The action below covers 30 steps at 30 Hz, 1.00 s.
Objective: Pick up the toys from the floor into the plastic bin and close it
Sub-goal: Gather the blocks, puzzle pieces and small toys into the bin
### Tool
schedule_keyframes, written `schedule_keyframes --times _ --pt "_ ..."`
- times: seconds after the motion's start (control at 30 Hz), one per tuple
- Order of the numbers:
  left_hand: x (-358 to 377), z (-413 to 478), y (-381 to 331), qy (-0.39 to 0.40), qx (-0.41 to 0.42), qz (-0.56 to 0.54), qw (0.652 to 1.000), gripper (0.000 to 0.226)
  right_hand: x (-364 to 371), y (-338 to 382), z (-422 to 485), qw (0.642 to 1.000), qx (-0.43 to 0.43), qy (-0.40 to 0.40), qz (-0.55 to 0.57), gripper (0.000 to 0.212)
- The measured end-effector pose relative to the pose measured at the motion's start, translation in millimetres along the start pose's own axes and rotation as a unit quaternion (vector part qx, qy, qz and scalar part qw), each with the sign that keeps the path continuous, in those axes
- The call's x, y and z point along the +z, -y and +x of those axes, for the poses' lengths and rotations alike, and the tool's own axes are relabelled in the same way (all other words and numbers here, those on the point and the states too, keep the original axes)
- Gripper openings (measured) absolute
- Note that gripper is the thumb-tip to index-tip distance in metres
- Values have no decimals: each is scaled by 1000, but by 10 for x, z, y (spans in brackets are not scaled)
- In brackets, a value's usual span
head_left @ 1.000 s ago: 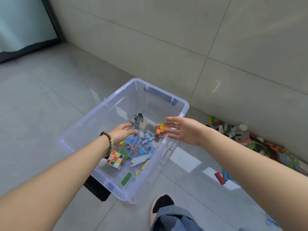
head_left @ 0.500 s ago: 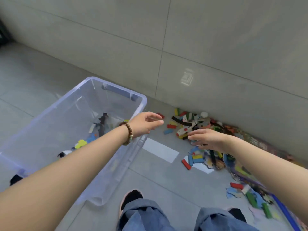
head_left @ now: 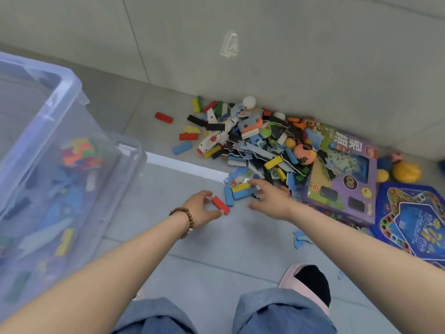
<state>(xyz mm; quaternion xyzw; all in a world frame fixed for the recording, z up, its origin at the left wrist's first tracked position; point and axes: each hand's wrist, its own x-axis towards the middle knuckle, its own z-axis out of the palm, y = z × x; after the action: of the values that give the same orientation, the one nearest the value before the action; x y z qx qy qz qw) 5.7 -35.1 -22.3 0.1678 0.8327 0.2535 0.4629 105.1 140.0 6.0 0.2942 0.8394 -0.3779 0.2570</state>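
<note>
The clear plastic bin fills the left side, with coloured blocks and puzzle pieces inside. A heap of toys lies on the floor by the wall: wooden blocks, puzzle pieces, a white toy plane, an orange ball. My left hand, with a bead bracelet, has its fingers curled around a red block on the floor, touching it. My right hand is spread over a yellow block and blue blocks at the heap's near edge.
A purple toy box and a blue game board lie at the right, with yellow balls behind. Loose red and blue blocks sit on the tiles. My knees and a slippered foot are at the bottom.
My view swung right from the bin to the toy heap. Both hands left the bin and dropped to the floor blocks; the left one now touches a red block.
</note>
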Motion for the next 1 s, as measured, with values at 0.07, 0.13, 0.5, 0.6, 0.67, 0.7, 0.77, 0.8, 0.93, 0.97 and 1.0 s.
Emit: schedule_keyframes --times 0.07,0.13,0.5,0.6,0.67,0.7,0.77,0.8,0.93,0.97,1.0 --pt "124 99 -28 -9 22 -11 1000 75 47 -39 109 999 -3 -17 39 69" --pt "191 179 -65 -13 39 -32 999 82 83 -65 206 998 -12 -26 57 68" --pt "259 353 -63 -60 109 70 990 77 245 -153 275 990 -48 -53 124 66" --pt "258 351 -4 -84 128 67 986 65 287 -162 290 990 -55 -85 100 65" --pt "270 342 36 -97 140 70 983 63 295 -177 286 991 -58 -104 55 62" --pt "276 330 49 -100 146 75 981 64 297 -182 276 991 -61 -112 31 59" --pt "285 319 62 -102 162 89 977 64 303 -190 254 990 -73 -120 -14 55" --pt "286 323 70 -106 169 96 975 62 310 -195 245 989 -80 -121 -36 53" --pt "235 349 74 -116 143 43 982 57 311 -199 215 978 -107 -128 -128 45" --pt "203 345 66 -119 120 -2 986 55 314 -203 213 976 -111 -129 -134 43" --pt "169 335 59 -116 93 -84 985 51 326 -210 216 977 -110 -133 -124 43"
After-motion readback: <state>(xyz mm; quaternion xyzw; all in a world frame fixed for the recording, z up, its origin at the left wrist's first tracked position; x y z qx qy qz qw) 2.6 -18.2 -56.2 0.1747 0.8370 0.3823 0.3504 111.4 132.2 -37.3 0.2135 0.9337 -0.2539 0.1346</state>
